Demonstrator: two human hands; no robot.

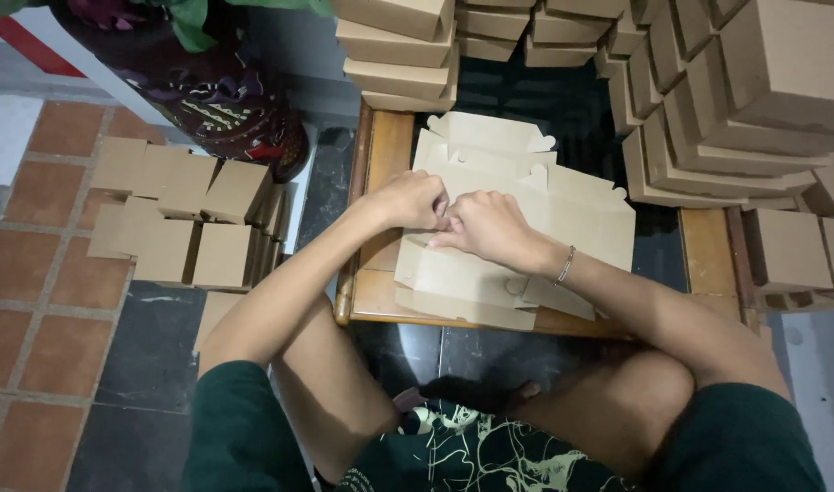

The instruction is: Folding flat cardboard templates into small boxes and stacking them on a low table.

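A pile of flat, die-cut brown cardboard box blanks lies on a low wooden stool in front of me. My left hand and my right hand meet over the left part of the top blank, fingers curled and pinching a fold or flap of the card between them. A thin bracelet is on my right wrist. What the fingertips hold exactly is hidden by the knuckles.
Stacks of folded brown boxes rise at the back and right. More folded boxes lie on the tiled floor at left. Another person in patterned clothing sits at top left. My knees are below the stool.
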